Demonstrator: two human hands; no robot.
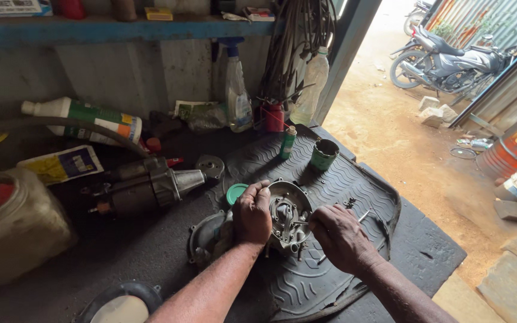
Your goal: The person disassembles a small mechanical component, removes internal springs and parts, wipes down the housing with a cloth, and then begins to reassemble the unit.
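A round grey metal engine part (288,210) with a greasy inner mechanism lies on a black ribbed rubber mat (354,185) on the workbench. My left hand (251,214) grips its left rim and holds it steady. My right hand (339,236) holds a thin metal tool (361,218) whose tip points into the part's middle. A second round metal cover (209,238) lies just left of the part, partly under my left forearm. A green lid (234,192) sits beside my left hand.
A dark motor-like assembly (148,185) lies to the left, with a plastic jar (13,221) beyond it. Behind stand a green cup (324,154), small green bottle (288,142), spray bottle (237,90) and white tube (85,116). Outside the doorway stands a motorcycle (444,60).
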